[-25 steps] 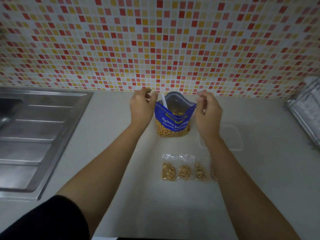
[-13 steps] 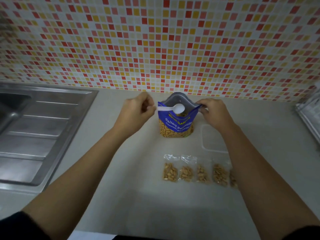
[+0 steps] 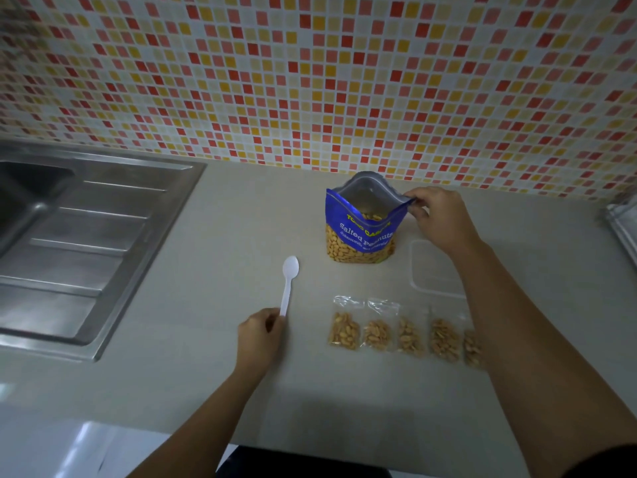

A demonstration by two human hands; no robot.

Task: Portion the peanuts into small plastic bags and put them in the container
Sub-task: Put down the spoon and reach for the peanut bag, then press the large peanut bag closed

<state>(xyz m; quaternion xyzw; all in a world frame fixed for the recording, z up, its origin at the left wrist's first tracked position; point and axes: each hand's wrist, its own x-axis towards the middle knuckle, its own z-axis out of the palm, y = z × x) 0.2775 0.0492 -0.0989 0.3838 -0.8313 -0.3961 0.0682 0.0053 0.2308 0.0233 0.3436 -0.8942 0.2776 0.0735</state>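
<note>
Spoon point(image 3: 289, 284) now on counter point(image 3: 206, 357), left fingers point(image 3: 273, 321) round handle — right fingers point(image 3: 420, 199) pinching bag rim point(image 3: 396, 201).

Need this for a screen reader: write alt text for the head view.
A right hand pinches the rim of an open blue peanut bag standing on a counter; the left hand holds a white spoon. Small filled bags lie in a row before it, near a clear container.
</note>
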